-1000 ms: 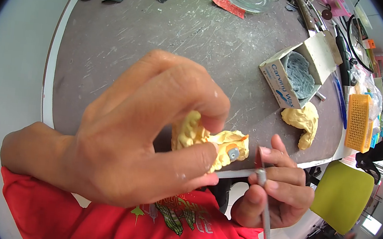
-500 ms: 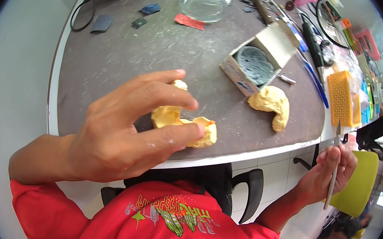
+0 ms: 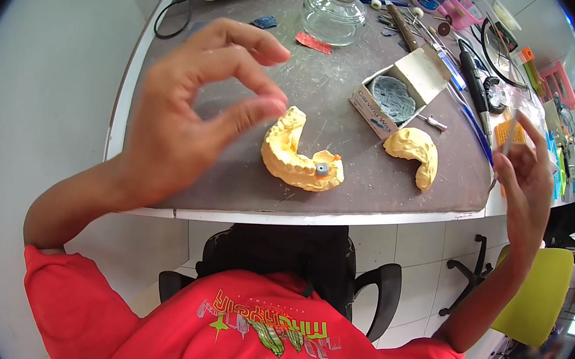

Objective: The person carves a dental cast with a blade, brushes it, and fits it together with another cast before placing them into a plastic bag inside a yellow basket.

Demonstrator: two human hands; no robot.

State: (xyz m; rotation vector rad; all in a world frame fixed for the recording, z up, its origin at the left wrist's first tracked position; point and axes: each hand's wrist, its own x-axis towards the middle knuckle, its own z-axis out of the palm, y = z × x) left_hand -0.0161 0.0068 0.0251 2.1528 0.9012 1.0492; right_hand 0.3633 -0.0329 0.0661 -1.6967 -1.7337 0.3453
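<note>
Yellow cast [image 3: 288, 160] near parted, empty left fingers [image 3: 226, 61], and slim tool [image 3: 510, 134], tip blurred, within pinched right fingers [image 3: 532, 133]

Open worktop [image 3: 329, 100] leaves a way between the tooth model [image 3: 286, 158] and the wax box [image 3: 372, 116]; beyond, the glass jar [image 3: 329, 19] stands in the way.

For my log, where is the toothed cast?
In the head view, the cast lies on the table, right of the left hand, left of the curved yellow piece.

Left hand [image 3: 179, 108] raised, fingers [image 3: 240, 62] curved toward thumb [image 3: 246, 118]; right hand [image 3: 528, 173] raised, gripping.
</note>
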